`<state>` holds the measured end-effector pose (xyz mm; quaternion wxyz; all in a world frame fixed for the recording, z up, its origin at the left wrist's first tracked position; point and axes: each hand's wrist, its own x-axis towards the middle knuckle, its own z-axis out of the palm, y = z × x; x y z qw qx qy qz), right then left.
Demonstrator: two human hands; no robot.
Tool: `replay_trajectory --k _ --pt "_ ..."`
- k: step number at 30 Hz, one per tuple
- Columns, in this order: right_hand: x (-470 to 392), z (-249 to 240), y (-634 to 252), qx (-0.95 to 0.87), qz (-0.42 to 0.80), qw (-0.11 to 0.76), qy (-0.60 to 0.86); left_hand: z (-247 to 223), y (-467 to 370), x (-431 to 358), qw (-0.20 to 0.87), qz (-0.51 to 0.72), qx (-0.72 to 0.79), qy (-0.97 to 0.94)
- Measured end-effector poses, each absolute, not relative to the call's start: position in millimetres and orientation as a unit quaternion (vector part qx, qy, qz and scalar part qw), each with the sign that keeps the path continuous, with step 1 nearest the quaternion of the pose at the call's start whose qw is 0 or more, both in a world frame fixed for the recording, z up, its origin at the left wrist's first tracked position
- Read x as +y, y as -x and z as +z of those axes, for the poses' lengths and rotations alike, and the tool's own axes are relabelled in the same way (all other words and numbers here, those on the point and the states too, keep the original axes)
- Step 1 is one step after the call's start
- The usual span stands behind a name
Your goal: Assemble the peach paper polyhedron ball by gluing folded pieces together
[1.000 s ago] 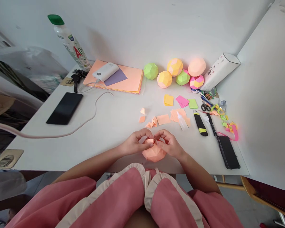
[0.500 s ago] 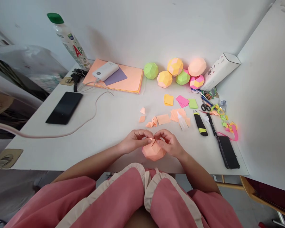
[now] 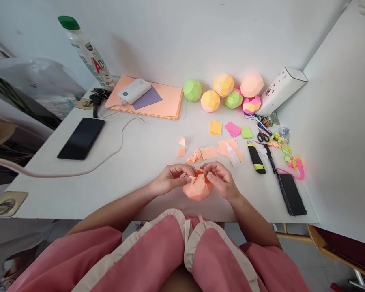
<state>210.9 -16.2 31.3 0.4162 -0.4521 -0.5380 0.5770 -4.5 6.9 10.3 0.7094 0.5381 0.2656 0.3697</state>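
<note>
The inside of the peach paper ball [image 3: 197, 191] is partly hidden by the fingers of the left hand [image 3: 174, 177] and right hand [image 3: 220, 178], and the fingertips are hard to make out. Beyond it on the table [image 3: 152, 154], folded peach pieces [image 3: 194, 157], peach paper sheets [image 3: 209, 152] and a nozzle bottle [image 3: 234, 157] are spread. The ball is set between the hands, its left rim pinched by the left grip; whether the right is closed on the opposite rim cannot be told.

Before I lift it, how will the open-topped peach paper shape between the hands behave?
The peach paper shape is probably light, since its open top shows a hollow. With paper panels, it may crumple if pinched. Its rounded, faceted sides could let it rock if pushed.
</note>
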Motion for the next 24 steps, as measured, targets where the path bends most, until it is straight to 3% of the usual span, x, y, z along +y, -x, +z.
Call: replay_trajectory --k 24 --pt "-9.8 25.2 -215.3 -0.533 0.501 0.435 0.525 5.9 5.3 6.1 0.733 0.375 0.259 -0.505"
